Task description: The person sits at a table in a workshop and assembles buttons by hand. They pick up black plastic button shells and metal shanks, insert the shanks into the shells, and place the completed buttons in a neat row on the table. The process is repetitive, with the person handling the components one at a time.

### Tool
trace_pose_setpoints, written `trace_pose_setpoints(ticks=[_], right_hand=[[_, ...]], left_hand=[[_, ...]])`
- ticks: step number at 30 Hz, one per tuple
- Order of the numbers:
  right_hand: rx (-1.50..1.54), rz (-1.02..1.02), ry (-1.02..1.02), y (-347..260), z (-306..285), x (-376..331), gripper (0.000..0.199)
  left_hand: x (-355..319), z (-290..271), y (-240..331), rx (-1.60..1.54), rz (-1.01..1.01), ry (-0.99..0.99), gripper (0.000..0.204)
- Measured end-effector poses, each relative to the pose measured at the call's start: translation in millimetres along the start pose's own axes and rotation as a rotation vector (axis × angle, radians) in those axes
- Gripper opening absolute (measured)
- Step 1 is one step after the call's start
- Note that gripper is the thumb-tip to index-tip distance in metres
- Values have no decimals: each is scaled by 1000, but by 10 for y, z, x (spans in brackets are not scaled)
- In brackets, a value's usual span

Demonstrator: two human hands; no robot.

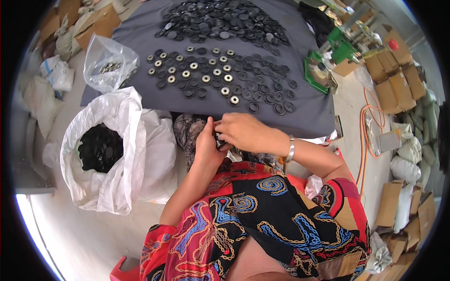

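On the dark grey cloth-covered table (309,110), one heap of black discs (220,21) lines the far edge; rows of black rubber rings (225,75) mid-cloth. At its near edge, left hand (207,147) and right hand (241,131) pinch small dark pieces (220,142), too hidden to count.

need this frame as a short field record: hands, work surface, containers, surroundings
left hand: meets the right hand over the lap, fingers on a small dark part; grip unclear
right hand: fingers curled at the same small part; bracelet on wrist
work surface: grey cloth with rows of black discs, some with metal centres
far pile: loose black discs
white sack: open, holds black discs, at person's left
clear bag: small metal pieces inside
surroundings: cardboard boxes, orange cable
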State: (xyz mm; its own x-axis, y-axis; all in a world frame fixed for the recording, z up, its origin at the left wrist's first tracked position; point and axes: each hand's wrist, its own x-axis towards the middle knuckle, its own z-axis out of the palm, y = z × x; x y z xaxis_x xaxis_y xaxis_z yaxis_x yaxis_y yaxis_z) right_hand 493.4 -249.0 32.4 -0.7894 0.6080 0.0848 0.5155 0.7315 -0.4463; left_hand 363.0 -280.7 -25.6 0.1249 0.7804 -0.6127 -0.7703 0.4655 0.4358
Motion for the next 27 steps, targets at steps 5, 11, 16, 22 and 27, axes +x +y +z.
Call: trace_pose_setpoints(ticks=[5,11,16,22,27], right_hand=[[151,80,-8,33,119,-111,17],[213,123,-60,60,48,-132,17],[326,30,-36,148,23,-83,16],[623,166,255,188,21,-41,10],[540,233,361,236,73,-24,9]], left_hand=[[-154,159,-58,123,5,42,49],[-75,84,-119,102,-25,27,45],[-5,61,-75,31,-26,6,45],[65,-18,55,126,70,-252,43],[70,-47,38,186,127,-234,23]])
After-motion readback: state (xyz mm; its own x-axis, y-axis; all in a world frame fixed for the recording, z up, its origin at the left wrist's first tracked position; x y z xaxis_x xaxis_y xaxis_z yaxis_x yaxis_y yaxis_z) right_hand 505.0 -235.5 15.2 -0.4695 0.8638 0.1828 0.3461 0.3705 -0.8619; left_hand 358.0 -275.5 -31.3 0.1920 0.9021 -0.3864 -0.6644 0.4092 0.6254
